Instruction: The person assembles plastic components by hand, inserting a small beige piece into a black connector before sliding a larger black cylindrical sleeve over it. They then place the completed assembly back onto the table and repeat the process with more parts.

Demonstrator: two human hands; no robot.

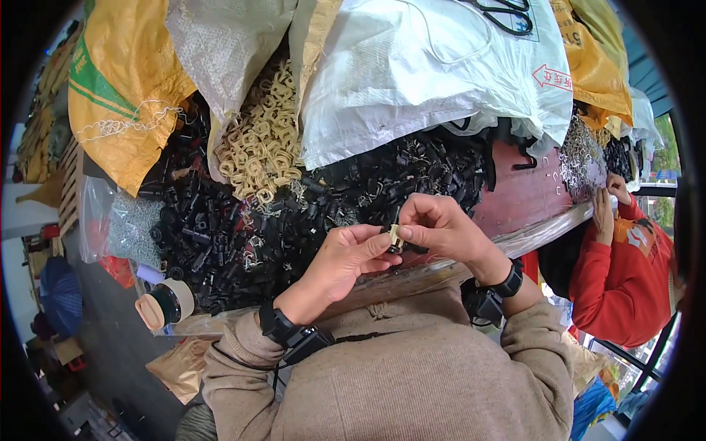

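Now your left hand [346,257] and right hand [434,224] pinch one small cream plastic clip [396,237] between fingertips, dead centre. At ten o'clock sprawls a heap of glossy black plastic parts [220,235], uncountable; at twelve, one pile of cream loops [261,147]. Two yellow woven sacks [118,81], one white sack [441,66] above.

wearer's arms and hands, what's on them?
Both hands bare, no gloves. Beige knit sleeves pushed up the forearms. A black strap with a small black box on each wrist: left hand side has a thin black cable trailing; right hand side none visible.
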